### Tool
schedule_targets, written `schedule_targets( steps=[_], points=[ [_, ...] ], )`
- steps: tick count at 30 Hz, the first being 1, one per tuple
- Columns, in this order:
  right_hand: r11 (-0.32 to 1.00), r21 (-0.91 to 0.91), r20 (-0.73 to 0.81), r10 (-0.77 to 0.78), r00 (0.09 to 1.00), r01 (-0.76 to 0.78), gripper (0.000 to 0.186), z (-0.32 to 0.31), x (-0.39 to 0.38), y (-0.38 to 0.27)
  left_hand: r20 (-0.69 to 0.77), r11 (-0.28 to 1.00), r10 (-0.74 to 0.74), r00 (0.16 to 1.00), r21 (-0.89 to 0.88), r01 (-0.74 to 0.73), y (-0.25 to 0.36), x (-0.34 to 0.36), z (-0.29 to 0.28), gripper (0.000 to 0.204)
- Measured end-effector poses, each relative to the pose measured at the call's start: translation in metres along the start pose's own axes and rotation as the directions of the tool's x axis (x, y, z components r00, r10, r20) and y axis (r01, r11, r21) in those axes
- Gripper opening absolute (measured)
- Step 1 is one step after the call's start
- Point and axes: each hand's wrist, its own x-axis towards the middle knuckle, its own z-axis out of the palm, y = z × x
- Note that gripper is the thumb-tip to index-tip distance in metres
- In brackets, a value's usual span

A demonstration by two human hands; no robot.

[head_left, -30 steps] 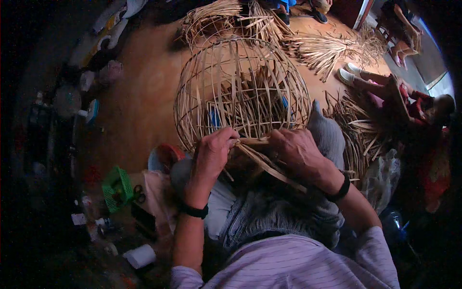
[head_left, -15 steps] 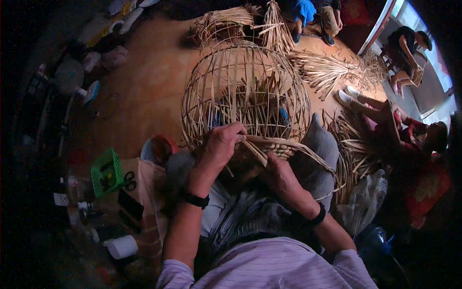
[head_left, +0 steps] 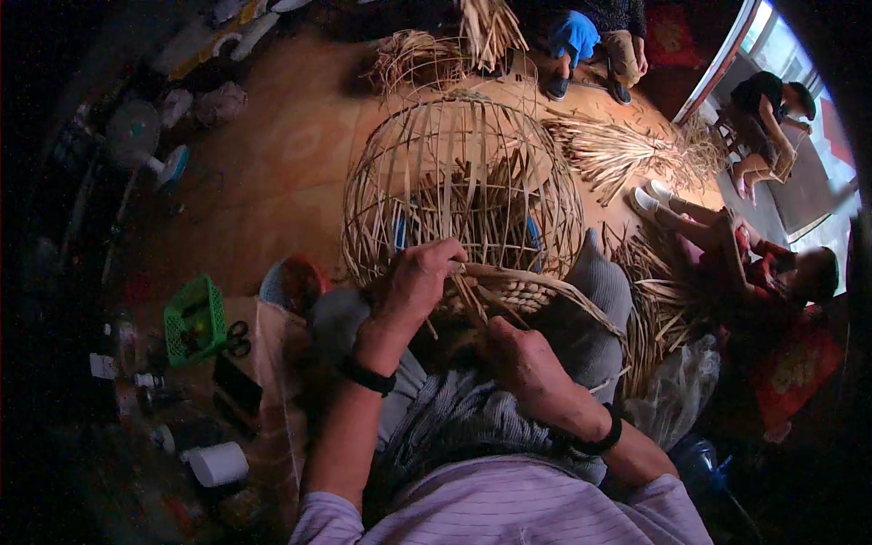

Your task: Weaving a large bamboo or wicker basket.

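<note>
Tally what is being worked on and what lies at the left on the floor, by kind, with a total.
Domed open-weave bamboo cage basket: 1
Long flat bamboo strip held in both hands: 1
Green plastic crate: 1
Black-handled scissors: 1
White roll: 1
Small standing fan: 1
Total: 6

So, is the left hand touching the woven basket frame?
Touching. The head view shows the left hand gripping the rim of the basket frame, its fingers folded over the strips with no gap.
</note>
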Motion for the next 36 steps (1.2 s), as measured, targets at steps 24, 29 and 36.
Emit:
schedule_targets(
  steps=[24,29,36],
  points=[
    [0.238,0.946,-0.15,-0.287,0.946,0.222,0.033,-0.16,0.027,-0.031,-0.011,0.987,-0.158,0.987,-0.021,0.158,0.009,-0.018,0.012,0.033],
    [0.956,0.227,-0.288,-0.114,0.951,0.184,0.026,-0.088,0.05,0.018,-0.057,0.981,-0.195,0.979,-0.014,0.194,-0.005,-0.023,0.023,0.033],
    [0.909,0.239,-0.305,-0.265,0.915,0.343,0.029,-0.054,0.102,-0.011,-0.05,0.995,-0.085,0.995,0.04,0.087,0.014,-0.014,0.006,0.04]
  ],
)
